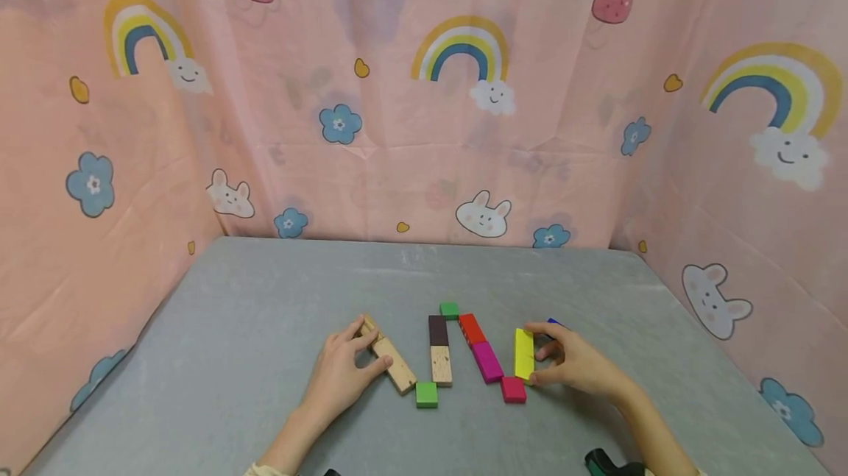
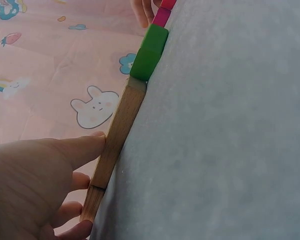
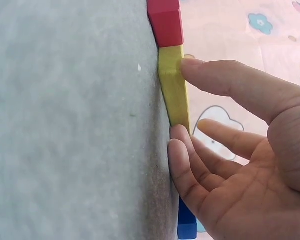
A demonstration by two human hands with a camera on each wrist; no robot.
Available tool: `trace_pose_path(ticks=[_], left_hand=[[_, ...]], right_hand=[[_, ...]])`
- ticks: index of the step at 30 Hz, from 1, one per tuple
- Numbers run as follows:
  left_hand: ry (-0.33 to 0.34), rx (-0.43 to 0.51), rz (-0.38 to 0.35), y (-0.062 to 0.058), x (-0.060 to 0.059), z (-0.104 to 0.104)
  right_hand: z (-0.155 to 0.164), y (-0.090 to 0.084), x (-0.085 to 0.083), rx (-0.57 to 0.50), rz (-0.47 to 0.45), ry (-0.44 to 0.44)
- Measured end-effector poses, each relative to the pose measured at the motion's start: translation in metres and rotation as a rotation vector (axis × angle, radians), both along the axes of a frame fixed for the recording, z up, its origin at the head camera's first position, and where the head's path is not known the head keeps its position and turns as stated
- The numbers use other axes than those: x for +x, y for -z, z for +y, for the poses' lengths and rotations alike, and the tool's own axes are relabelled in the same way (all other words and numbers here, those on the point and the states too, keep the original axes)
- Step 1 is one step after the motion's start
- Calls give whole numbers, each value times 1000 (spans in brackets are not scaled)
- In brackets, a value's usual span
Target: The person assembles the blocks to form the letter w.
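My left hand [image 1: 341,369] grips two plain wooden blocks [image 1: 395,367] lying end to end on a slant, thumb on the nearer one and fingertips around the far end. The near end meets a light green block [image 1: 427,395]; in the left wrist view this green block [image 2: 150,52] stands just beyond the wood. Over on the right, my right hand [image 1: 579,362] pinches a yellow block [image 1: 524,354] lengthwise, thumb by its near end and a finger at its far end. A red block [image 3: 167,27] adjoins the yellow block's near end. Behind my right fingers lies a blue block [image 3: 187,220], partly hidden in the head view.
Between the hands, a dark brown block [image 1: 438,330] and a wooden block [image 1: 440,366] form one line. An orange-red block [image 1: 471,329] and a magenta block [image 1: 487,362] form another, slanted line. A green block [image 1: 449,310] sits at their far ends on the grey table [image 1: 232,358].
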State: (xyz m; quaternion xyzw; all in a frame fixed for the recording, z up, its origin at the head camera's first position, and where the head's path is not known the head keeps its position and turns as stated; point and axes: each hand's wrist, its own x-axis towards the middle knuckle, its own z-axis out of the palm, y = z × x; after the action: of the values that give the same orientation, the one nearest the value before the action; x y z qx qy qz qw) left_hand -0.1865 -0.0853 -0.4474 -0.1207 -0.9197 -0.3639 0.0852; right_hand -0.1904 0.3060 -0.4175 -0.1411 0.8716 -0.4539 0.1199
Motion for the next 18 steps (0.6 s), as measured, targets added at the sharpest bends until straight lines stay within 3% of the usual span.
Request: trace_pose_path(ticks=[5,9,18], left_hand=[[5,0,6,-2,-1,0],[8,-2,11,-3,-2,0],[16,-1,-14,-4,1,0]], right_hand=[[1,0,1,-4,5,-1],[6,-1,2,-50,66,35],[25,1,3,30,282,313]])
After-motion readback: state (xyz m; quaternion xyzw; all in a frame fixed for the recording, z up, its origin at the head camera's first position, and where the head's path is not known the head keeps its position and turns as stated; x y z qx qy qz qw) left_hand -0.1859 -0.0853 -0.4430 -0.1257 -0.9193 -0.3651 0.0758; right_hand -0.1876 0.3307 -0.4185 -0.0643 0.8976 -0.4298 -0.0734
